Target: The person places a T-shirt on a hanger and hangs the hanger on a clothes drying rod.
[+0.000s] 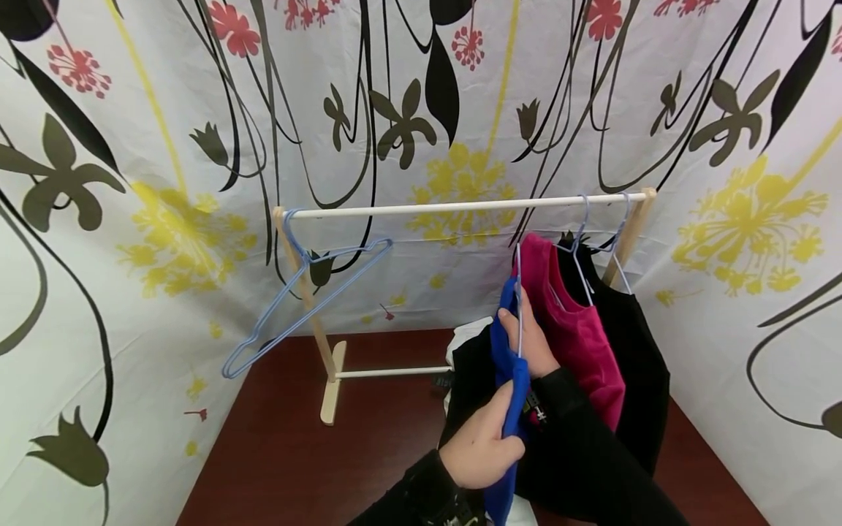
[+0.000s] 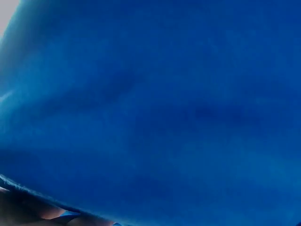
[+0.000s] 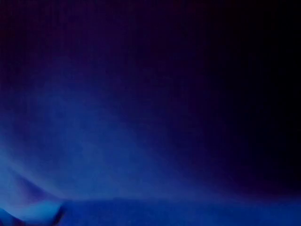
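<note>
A blue garment [image 1: 505,358] is seen nearly edge-on in the head view, with a pale hanger [image 1: 520,299] at its top edge. My left hand [image 1: 483,442] grips its near shoulder, the thumb along the cloth. Farther up, my right hand [image 1: 531,340] holds the garment beside the hanger; part of that hand is hidden behind the hanger and cloth. Blue cloth [image 2: 155,103] fills most of the left wrist view, with fingertips [image 2: 47,212] under its edge at the bottom left. The right wrist view shows dark, blurred blue cloth [image 3: 94,150].
A wooden rack with a white rail [image 1: 421,209] stands on the dark red table [image 1: 395,453]. A bare blue hanger [image 1: 305,314] hangs at its left end. A pink top [image 1: 582,329] and a black garment [image 1: 641,365] hang at the right. Black cloth [image 1: 470,372] lies below my hands.
</note>
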Demonstrator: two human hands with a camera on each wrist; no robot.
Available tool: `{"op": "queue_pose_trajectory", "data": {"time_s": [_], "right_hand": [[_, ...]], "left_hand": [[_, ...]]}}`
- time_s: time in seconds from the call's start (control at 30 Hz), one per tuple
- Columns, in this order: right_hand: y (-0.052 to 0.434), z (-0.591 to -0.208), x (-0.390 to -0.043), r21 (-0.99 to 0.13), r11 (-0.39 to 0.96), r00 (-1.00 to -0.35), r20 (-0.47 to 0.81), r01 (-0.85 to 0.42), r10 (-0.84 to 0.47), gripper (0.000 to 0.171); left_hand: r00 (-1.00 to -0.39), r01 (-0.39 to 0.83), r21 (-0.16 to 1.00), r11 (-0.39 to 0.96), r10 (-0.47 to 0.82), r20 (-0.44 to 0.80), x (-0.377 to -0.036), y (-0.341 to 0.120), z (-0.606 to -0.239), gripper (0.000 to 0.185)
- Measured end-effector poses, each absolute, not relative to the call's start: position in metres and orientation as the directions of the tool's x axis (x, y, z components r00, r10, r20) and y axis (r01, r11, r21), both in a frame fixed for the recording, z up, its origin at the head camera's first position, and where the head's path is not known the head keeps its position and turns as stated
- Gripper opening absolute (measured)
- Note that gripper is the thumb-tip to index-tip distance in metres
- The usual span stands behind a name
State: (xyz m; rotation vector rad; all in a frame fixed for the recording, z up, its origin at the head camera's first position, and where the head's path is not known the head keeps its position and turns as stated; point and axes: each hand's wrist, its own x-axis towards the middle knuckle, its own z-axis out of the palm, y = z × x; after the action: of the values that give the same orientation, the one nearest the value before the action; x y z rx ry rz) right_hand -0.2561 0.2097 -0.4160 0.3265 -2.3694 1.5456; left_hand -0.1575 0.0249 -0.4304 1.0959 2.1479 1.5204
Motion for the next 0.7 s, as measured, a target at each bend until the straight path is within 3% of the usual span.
{"op": "queue_pose_trajectory", "data": {"time_s": [0.7], "right_hand": [[0.221,-0.356,-0.288,-0.815,0.449,-0.913,0.408,-0.366,-0.004,0.069]], "left_hand": [[-0.642,0.505,0.855,0.120,0.713,0.280,-0.190,0.041,-0.384,0.085]]}}
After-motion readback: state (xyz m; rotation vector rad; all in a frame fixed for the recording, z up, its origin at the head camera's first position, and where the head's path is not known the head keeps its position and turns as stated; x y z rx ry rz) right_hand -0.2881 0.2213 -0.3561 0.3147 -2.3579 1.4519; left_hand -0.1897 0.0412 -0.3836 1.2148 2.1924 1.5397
